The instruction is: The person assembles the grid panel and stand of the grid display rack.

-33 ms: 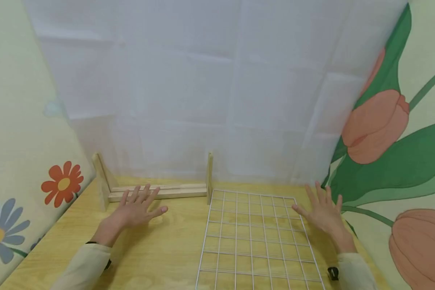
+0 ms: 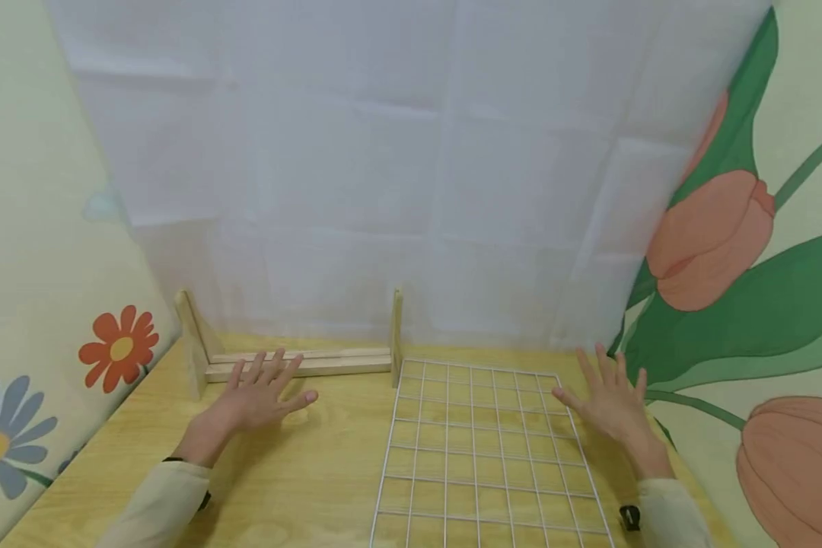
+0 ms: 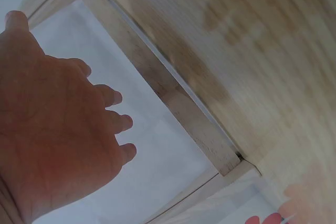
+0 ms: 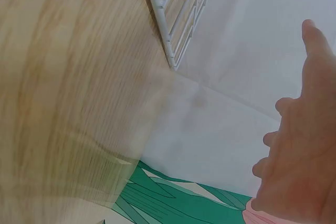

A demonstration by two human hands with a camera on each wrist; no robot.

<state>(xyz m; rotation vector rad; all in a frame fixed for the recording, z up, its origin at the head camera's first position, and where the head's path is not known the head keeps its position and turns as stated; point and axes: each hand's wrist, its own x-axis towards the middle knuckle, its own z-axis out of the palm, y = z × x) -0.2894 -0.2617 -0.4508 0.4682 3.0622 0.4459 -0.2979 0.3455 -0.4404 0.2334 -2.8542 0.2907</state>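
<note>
In the head view, my left hand [image 2: 256, 399] hovers with spread fingers above the table, in front of a pale wooden stand [image 2: 345, 366]. The stand has two uprights joined by low crossbars, partly covered by my fingertips. The left wrist view shows that hand [image 3: 58, 124] palm visible, holding nothing, with the stand's bar [image 3: 163, 85] beyond it. A white wire grid panel [image 2: 446, 481] lies flat right of the middle. By its right edge hovers my right hand [image 2: 613, 403], fingers spread and holding nothing. The right wrist view shows the hand [image 4: 304, 156] apart from the grid's corner [image 4: 157, 4].
A light wood-grain table [image 2: 315, 479] carries everything. Behind it hangs a creased white sheet [image 2: 356, 175]. Flower-patterned walls close in on the left [image 2: 27, 228] and right [image 2: 794, 320]. Dark bands or small devices [image 2: 630, 517] sit at both wrists.
</note>
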